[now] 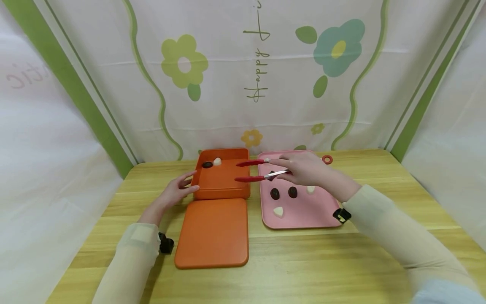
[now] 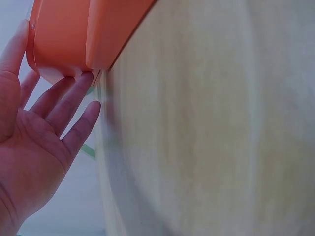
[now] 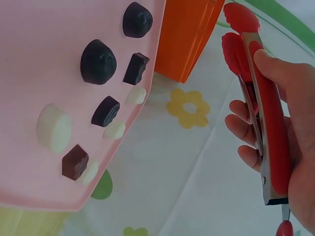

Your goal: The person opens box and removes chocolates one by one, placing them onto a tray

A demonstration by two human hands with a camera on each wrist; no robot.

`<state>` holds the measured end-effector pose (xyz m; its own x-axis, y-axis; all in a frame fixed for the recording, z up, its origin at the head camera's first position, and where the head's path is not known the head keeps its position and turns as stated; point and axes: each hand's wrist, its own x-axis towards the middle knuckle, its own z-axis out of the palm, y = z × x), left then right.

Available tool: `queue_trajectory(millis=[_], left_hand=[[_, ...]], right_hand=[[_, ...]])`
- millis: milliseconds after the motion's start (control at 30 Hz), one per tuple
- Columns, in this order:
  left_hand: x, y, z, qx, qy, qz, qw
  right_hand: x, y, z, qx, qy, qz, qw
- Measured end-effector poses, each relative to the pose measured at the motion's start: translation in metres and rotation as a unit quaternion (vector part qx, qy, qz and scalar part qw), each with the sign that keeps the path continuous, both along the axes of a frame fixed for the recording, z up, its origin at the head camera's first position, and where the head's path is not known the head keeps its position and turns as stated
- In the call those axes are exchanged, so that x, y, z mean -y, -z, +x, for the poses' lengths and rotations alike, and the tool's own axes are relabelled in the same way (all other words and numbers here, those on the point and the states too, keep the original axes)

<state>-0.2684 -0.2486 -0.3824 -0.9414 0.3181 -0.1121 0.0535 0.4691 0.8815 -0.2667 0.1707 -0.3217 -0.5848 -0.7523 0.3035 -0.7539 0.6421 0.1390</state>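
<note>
My left hand (image 1: 176,191) rests its extended fingers against the left side of an open orange box (image 1: 222,194); the left wrist view shows its fingertips along the box's outer wall (image 2: 61,34). A dark chocolate (image 1: 207,165) and a white chocolate (image 1: 217,161) lie inside, toward the back left. With my right hand (image 1: 307,169) I grip red-tipped metal tongs (image 1: 249,179). Their two tips are apart, above the box's right edge, with nothing seen between them. Beneath this hand is a pink tray (image 1: 303,217) bearing several dark and white chocolates (image 3: 98,62), partly hidden in the head view.
An orange lid (image 1: 211,234) lies flat on the wooden table (image 1: 296,270), directly in front of the box. Close behind box and tray hangs a flower-printed cloth (image 1: 228,109), with more cloth at both sides.
</note>
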Motion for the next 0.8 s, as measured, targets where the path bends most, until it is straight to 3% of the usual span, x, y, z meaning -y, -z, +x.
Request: queue_trajectory(millis=[367, 600, 800], left_hand=[[0.002, 0.002, -0.002, 0.009, -0.004, 0.007, 0.9999], [0.013, 0.030, -0.020, -0.008, -0.007, 0.007, 0.9999], [0.013, 0.031, -0.020, -0.008, -0.004, 0.010, 0.9999]], right_hand=[[0.035, 0.008, -0.032, 0.055, 0.015, 0.012, 0.998], [0.056, 0.016, -0.053, 0.091, 0.060, 0.033, 0.993], [0.069, 0.021, -0.072, 0.093, 0.066, 0.047, 0.992]])
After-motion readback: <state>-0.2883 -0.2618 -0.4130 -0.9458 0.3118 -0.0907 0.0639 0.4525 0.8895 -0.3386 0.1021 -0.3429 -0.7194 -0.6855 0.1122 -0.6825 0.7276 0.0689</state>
